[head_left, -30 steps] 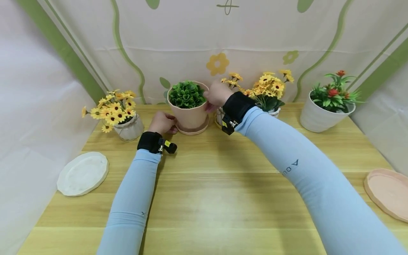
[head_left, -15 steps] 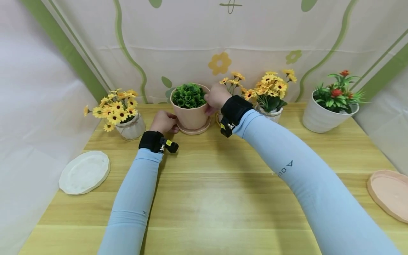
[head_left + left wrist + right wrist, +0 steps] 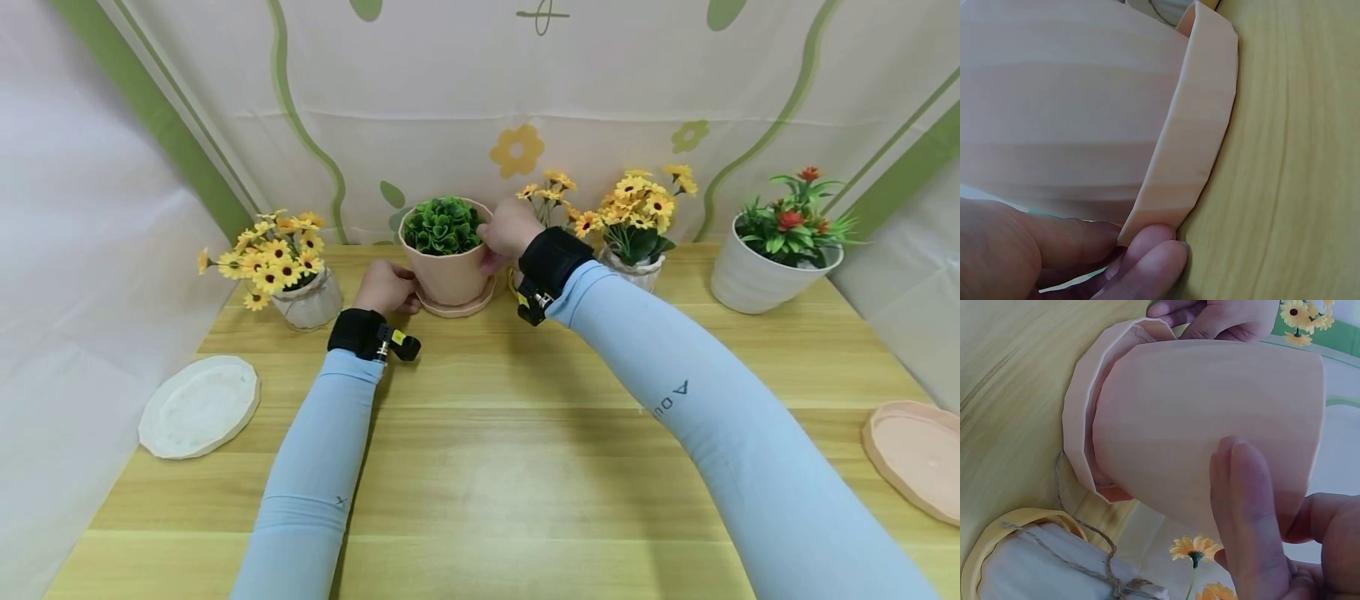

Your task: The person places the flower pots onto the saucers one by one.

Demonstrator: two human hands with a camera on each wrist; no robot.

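A peach flowerpot point(image 3: 447, 279) with a bushy green plant point(image 3: 444, 227) stands in a matching faceted saucer point(image 3: 456, 312) near the back of the table. My left hand point(image 3: 384, 288) pinches the saucer's rim from the left; in the left wrist view its fingertips point(image 3: 1161, 262) are right at the rim. On the pot's other side, my right hand point(image 3: 512, 229) grips the pot near its upper edge, one finger lying along the wall in the right wrist view. In that view the pot's base sits inside the saucer's wall, with a narrow gap showing at one side.
Yellow daisies in a whitish pot point(image 3: 307, 300) stand at left. Behind my right wrist are more yellow daisies point(image 3: 633, 204), partly hidden, and a twine-tied pot on a yellow saucer point(image 3: 979, 562). A white pot point(image 3: 772, 271) with red flowers, a white saucer point(image 3: 198, 407) and a peach saucer point(image 3: 918, 458) lie farther out.
The head view shifted slightly between the first two frames. Both hands keep their places on the saucer and the pot; almost nothing else differs.
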